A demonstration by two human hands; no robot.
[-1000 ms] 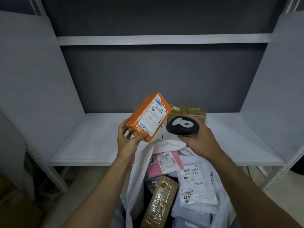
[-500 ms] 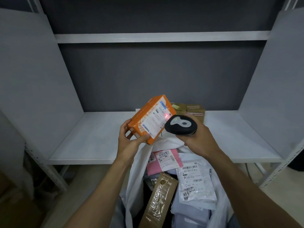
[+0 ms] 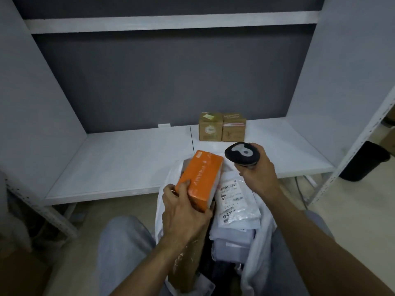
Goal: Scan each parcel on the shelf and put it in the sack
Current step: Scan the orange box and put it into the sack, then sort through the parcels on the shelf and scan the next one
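An orange parcel (image 3: 198, 180) tilts over the mouth of a white sack (image 3: 261, 242), its near end gripped by the person's left hand (image 3: 183, 214), with fingers and thumb curled round the box. Just beside it in the sack lies a white mailer bag (image 3: 235, 201) with barcode labels, and lower down a brown tape-wrapped parcel (image 3: 186, 268) is partly hidden by the left forearm. The right hand (image 3: 258, 174) is wrapped round the handle of a black barcode scanner (image 3: 242, 154), held above the sack's far edge with its grey-marked top towards the camera. Beyond, two small cardboard boxes (image 3: 222, 128) stand touching, side by side, near the back of a white shelf (image 3: 128, 163), just right of a thin dark seam in the board. A dark grey back panel (image 3: 171, 82) rises behind them to an upper white shelf (image 3: 171, 21), between pale side panels. The shelving stands on a speckled white metal frame (image 3: 352, 146) over a beige floor (image 3: 352, 210). A black bin (image 3: 363, 161) stands on the floor to the right, outside the frame. A knee in light jeans (image 3: 124, 253) shows left of the sack.
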